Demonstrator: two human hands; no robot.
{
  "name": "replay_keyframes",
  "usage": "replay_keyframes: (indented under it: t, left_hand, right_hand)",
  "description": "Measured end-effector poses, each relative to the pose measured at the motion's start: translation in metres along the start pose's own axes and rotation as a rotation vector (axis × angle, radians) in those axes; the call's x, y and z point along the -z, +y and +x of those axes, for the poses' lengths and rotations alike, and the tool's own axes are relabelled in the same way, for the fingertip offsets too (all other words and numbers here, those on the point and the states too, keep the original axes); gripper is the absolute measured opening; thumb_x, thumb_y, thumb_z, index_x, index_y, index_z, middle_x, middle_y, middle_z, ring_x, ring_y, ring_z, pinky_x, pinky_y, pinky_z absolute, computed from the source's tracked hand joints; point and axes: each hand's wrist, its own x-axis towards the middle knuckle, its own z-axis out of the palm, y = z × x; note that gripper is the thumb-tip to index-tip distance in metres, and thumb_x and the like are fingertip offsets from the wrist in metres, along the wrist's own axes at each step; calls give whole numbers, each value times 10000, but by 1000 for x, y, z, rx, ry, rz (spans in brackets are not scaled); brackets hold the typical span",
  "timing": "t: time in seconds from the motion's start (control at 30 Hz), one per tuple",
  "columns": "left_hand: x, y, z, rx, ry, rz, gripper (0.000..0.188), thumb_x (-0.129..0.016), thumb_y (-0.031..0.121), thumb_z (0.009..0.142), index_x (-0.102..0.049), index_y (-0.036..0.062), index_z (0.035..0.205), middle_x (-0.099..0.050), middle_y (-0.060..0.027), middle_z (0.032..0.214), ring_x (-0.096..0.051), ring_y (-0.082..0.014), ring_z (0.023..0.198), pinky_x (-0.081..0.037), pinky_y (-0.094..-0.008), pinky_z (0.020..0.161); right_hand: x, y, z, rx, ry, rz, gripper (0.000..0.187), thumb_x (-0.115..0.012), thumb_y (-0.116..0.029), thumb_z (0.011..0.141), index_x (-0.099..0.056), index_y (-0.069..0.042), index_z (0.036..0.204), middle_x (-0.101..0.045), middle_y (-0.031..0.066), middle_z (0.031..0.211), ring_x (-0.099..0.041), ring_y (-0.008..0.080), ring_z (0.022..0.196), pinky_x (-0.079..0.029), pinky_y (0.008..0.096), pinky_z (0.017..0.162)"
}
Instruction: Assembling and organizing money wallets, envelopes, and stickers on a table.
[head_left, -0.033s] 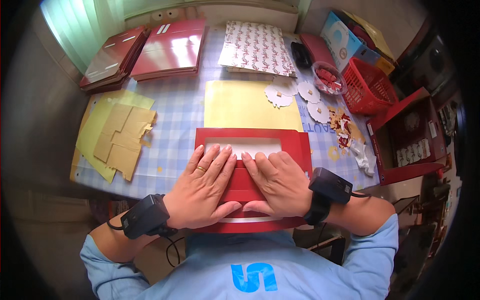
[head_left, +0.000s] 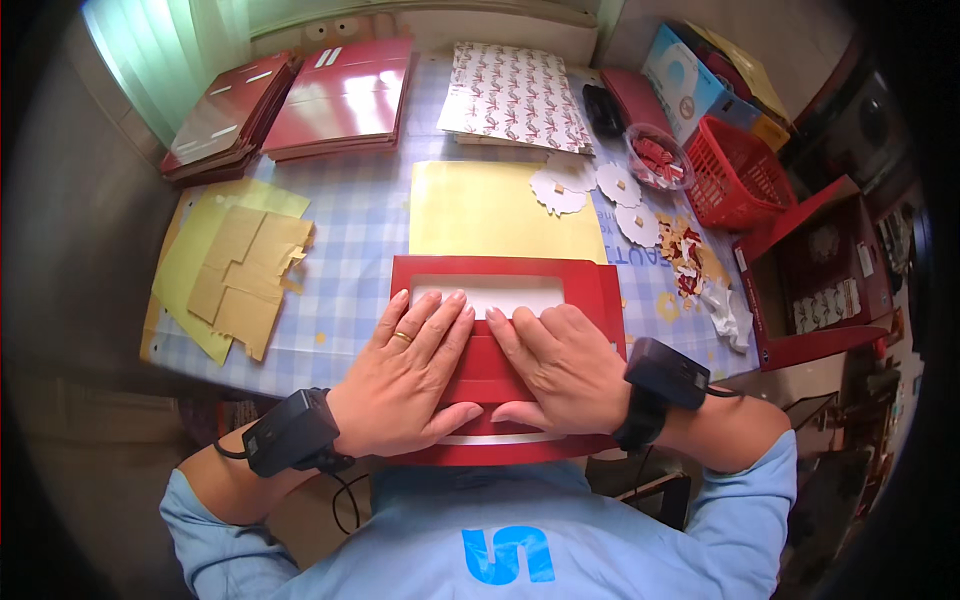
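A red cardboard piece (head_left: 590, 278) with a pale rectangular panel (head_left: 520, 294) near its far edge lies at the table's front edge, right before me. My left hand (head_left: 415, 355) rests flat on its left half, fingers stretched toward the pale panel. On the right half lies my right hand (head_left: 560, 360), its index finger and thumb extended and the other fingers somewhat bent. Both sets of fingertips touch the card at the panel's near side, and the thumbs point at each other. Neither hand holds anything. Parts of the card are hidden under my palms.
Beyond the card lies a yellow sheet (head_left: 480, 210). Stacks of red boards (head_left: 340, 105) and patterned sheets (head_left: 515, 95) stand farther back. Torn brown cardboard (head_left: 245, 275) is at left. White scalloped pieces (head_left: 620, 185), a red basket (head_left: 740, 180) and an open red box (head_left: 820, 270) are at right.
My right hand and the black device on its wrist have shifted very slightly to the right. My left hand stays in place on the card.
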Motion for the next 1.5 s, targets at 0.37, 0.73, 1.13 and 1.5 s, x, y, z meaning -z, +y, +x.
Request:
replay_keyframes:
  t: [0.37, 0.73, 1.13, 1.5]
  left_hand:
    - [11, 1, 2, -137, 90, -152, 621, -722, 247, 781, -492, -54, 1273, -487, -189, 1240, -488, -344, 1120, -383, -433, 1002]
    - [8, 5, 5, -76, 151, -162, 664, -766, 285, 747, -497, -37, 1262, -517, -180, 1159, -500, -345, 1065, -405, -427, 964]
    - [5, 10, 8, -51, 271, -229, 647, -776, 297, 753, -516, -27, 1249, -501, -186, 1144, -517, -348, 1018, -440, -411, 915]
    - [3, 4, 14, -31, 251, -273, 638, -761, 288, 782, -506, -49, 1260, -509, -195, 1137, -532, -341, 992, -470, -396, 866]
  right_hand:
    - [13, -3, -10, -49, -57, 126, 751, -732, -332, 726, -469, 118, 1266, -505, 175, 1098, -499, 308, 992, -392, 400, 958]
    - [55, 13, -59, -641, 180, 648, 510, -699, -185, 827, -494, 34, 1239, -533, 184, 1134, -576, 277, 992, -485, 363, 852]
    - [26, 4, -64, -914, 164, 2157, 513, -619, -111, 907, -375, 24, 1338, -533, 137, 1292, -569, 191, 1139, -488, 366, 965]
    - [19, 3, -47, -850, 241, 2118, 509, -609, -133, 919, -353, -23, 1345, -483, 125, 1334, -506, 176, 1195, -434, 380, 1024]
